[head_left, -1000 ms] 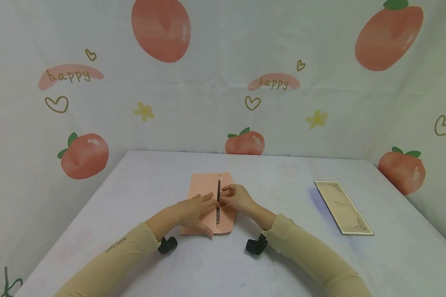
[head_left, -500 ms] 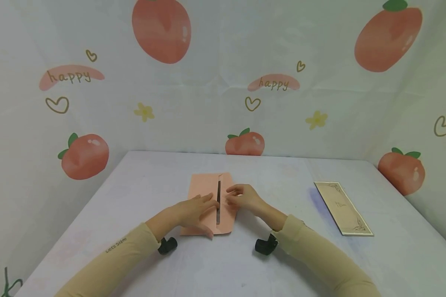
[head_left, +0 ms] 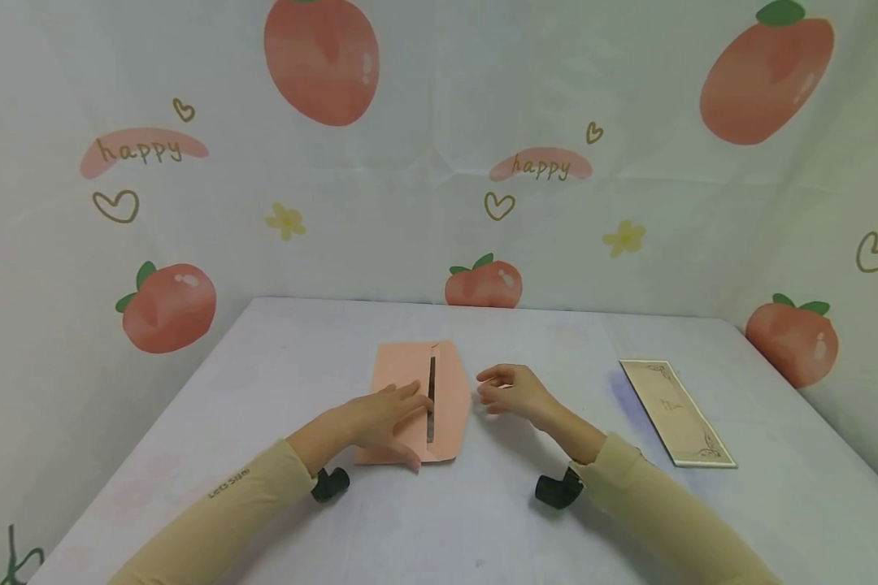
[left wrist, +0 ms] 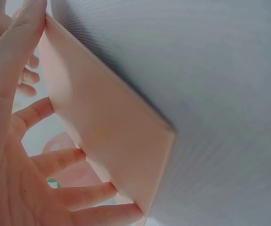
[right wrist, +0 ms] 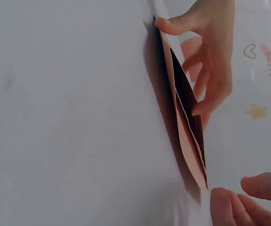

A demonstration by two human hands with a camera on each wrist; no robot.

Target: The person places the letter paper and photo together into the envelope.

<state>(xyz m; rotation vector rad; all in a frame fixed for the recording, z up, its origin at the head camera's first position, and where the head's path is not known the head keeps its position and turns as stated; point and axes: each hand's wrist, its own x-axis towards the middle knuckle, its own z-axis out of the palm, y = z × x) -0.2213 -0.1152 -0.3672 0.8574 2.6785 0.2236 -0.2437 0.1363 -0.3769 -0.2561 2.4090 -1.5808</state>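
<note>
Presently I note: peach-pink paper envelope (head_left: 450,402) on white counter (head_left: 424,536), long axis front-to-back; left hand (head_left: 377,418) spread on it, right hand (head_left: 518,395), empty and relaxed, just right of it.

R grip (head_left: 515,392) moved off env. flap (head_left: 451,406), now just beside it.

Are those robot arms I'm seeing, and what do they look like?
No, they're a person's. The left hand and right hand are bare, without gloves. The left sleeve and right sleeve are long and beige; small dark lettering marks the left one. A chunky black device shows at the left wrist and right wrist. No cables show.
</note>
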